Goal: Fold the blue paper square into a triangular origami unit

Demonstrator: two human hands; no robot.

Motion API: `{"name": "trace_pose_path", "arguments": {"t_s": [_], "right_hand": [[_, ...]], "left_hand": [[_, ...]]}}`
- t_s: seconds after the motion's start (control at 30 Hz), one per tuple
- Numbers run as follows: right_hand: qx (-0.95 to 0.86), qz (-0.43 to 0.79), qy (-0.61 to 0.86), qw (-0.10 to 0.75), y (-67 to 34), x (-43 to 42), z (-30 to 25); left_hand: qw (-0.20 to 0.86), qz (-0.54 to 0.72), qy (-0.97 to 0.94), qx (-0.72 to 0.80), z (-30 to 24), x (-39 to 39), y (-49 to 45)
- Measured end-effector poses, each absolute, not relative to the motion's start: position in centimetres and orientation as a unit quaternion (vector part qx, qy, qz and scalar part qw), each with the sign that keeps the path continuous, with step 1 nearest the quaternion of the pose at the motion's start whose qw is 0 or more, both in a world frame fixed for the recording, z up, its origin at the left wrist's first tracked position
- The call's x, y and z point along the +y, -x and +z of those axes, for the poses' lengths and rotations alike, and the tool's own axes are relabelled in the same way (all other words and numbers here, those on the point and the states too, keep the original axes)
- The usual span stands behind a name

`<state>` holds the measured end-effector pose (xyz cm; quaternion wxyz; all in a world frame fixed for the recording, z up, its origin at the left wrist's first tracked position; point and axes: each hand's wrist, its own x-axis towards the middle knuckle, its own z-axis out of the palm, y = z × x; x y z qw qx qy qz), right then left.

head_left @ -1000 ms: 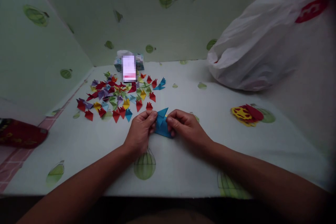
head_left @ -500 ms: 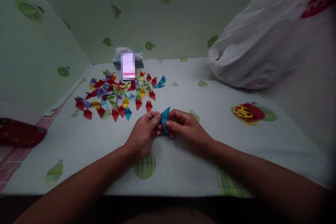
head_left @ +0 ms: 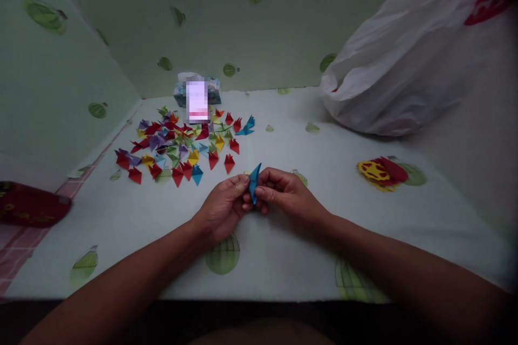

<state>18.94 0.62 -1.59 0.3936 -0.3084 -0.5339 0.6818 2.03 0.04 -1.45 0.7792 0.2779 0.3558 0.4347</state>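
Note:
A blue piece of folded paper stands nearly on edge between my two hands, above the middle of the table. My left hand pinches its left side with thumb and fingers. From the other side, my right hand grips the lower right part, thumb in front and fingers curled behind. Its lower end is partly hidden by my fingertips. Beyond my left hand lie many small folded paper cranes in red, purple, green, yellow and blue, spread in a loose heap.
A tissue box stands at the back wall, a lit phone leaning in front. On the right sits a large white plastic bag. Nearer are yellow and red cut-out pieces. A dark red packet lies at the left edge.
The blue paper has turned and narrowed, showing less of its face, and its lower part no longer shows below my fingers. Both hands stay in nearly the same place.

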Motion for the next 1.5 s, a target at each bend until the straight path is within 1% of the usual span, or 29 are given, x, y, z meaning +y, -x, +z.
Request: {"name": "trace_pose_path", "arguments": {"t_s": [0.37, 0.43, 0.57, 0.73, 0.87, 1.03, 1.1, 1.3, 1.4, 1.5], "right_hand": [[-0.558, 0.662, 0.298, 0.402, -19.1, 0.7, -1.8], [-0.57, 0.649, 0.309, 0.397, -19.1, 0.6, -1.6], [-0.598, 0.602, 0.348, 0.398, -19.0, 0.4, -1.0], [-0.627, 0.545, 0.382, 0.406, -18.9, 0.3, -0.9], [-0.652, 0.499, 0.4, 0.406, -19.1, 0.5, -1.5], [-0.659, 0.477, 0.406, 0.416, -19.3, 0.6, -2.0], [-0.688, 0.426, 0.402, 0.428, -19.4, 0.5, -2.0], [-0.796, 0.145, 0.345, 0.477, -19.3, 0.4, -2.1], [-0.815, 0.065, 0.324, 0.477, -19.3, 0.4, -2.3], [-0.819, 0.02, 0.322, 0.474, -19.2, 0.5, -2.4]], "left_hand": [[0.776, 0.44, -0.288, 0.347, -1.4, 0.0, -2.1], [0.753, 0.463, -0.293, 0.365, -1.6, -0.1, -2.2], [0.67, 0.518, -0.339, 0.41, -1.8, -0.2, -2.2], [0.596, 0.527, -0.424, 0.432, -1.9, -0.3, -1.9], [0.588, 0.522, -0.448, 0.427, -1.8, -0.4, -1.8], [0.601, 0.506, -0.471, 0.402, -1.8, -0.4, -1.9], [0.611, 0.504, -0.465, 0.396, -1.9, -0.3, -1.9], [0.673, 0.496, -0.399, 0.377, -1.9, -0.5, -2.1], [0.683, 0.498, -0.385, 0.371, -1.7, -0.7, -2.2], [0.666, 0.498, -0.416, 0.367, -1.6, -0.8, -2.2]]}}
